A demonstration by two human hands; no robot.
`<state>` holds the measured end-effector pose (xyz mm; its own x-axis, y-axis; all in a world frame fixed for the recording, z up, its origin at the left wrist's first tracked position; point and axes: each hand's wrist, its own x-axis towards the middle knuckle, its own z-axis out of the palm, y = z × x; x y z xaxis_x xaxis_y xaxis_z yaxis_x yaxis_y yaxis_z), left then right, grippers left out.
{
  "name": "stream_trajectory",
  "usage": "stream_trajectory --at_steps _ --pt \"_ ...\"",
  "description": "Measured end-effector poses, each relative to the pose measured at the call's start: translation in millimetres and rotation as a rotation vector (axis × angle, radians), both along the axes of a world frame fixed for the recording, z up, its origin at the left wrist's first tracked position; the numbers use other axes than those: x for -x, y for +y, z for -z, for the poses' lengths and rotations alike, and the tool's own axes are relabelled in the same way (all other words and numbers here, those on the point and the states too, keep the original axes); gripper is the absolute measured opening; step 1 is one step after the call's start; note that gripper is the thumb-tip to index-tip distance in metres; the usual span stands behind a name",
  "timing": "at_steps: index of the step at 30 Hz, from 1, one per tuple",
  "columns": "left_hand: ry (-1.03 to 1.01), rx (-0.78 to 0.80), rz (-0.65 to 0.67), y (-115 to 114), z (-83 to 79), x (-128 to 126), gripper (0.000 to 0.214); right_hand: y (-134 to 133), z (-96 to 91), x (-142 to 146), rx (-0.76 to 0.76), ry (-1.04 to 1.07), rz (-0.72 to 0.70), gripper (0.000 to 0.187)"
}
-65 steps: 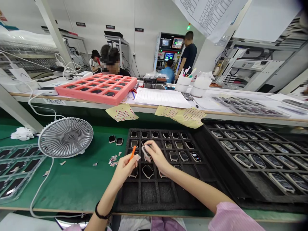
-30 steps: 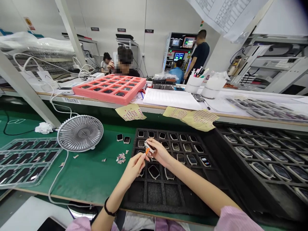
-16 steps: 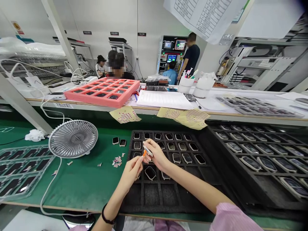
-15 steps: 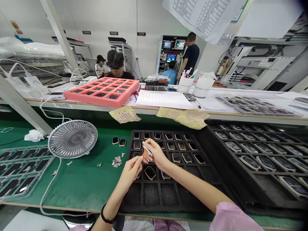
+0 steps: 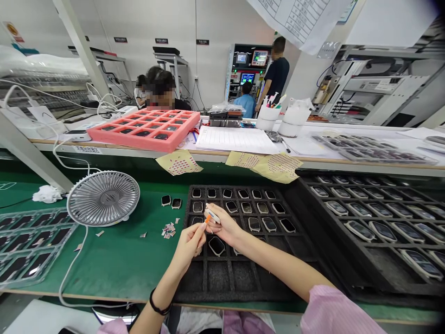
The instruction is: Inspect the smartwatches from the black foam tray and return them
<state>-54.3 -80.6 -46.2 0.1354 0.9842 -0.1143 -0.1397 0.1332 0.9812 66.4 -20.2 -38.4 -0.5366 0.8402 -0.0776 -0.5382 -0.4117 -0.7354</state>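
Note:
Over the black foam tray, my right hand grips a smartwatch body, turned nearly edge-on, with its pale side showing. My left hand, with a dark band at the wrist, pinches the lower end of a small orange strip. The strip's other end touches the watch body; whether it is stuck to it I cannot tell. Below the hands, a watch body with a dark screen lies in one pocket. More fill the rows behind, some partly hidden by my right hand.
Left of the tray are two loose watch bodies, a pile of small paper scraps and a grey fan. A clear tray of dark parts is far left. Another black foam tray stands right. A pink foam tray sits on the shelf.
The watch body has tilted slightly in my right hand, and the orange strip still runs between both hands. My view has shifted slightly. A person across the shelf has moved left.

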Motion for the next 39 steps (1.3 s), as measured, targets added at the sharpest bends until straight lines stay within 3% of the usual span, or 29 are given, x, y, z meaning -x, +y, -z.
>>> stream_trajectory --at_steps 9,32,36,39 --pt "-0.012 -0.005 0.007 -0.9 7.0 1.1 0.054 -0.7 6.0 2.4 0.04 -0.003 -0.026 0.042" --pt "-0.097 -0.077 0.031 -2.2 10.5 1.1 0.049 -9.6 -5.1 6.8 0.085 0.024 -0.048 0.044" --pt "-0.097 -0.058 0.035 0.9 10.7 3.3 0.048 -12.1 -6.6 8.9 0.099 0.008 0.006 0.045" --pt "-0.101 -0.046 -0.041 4.8 7.3 4.6 0.049 -17.4 -5.3 11.6 0.049 -0.063 0.114 0.039"
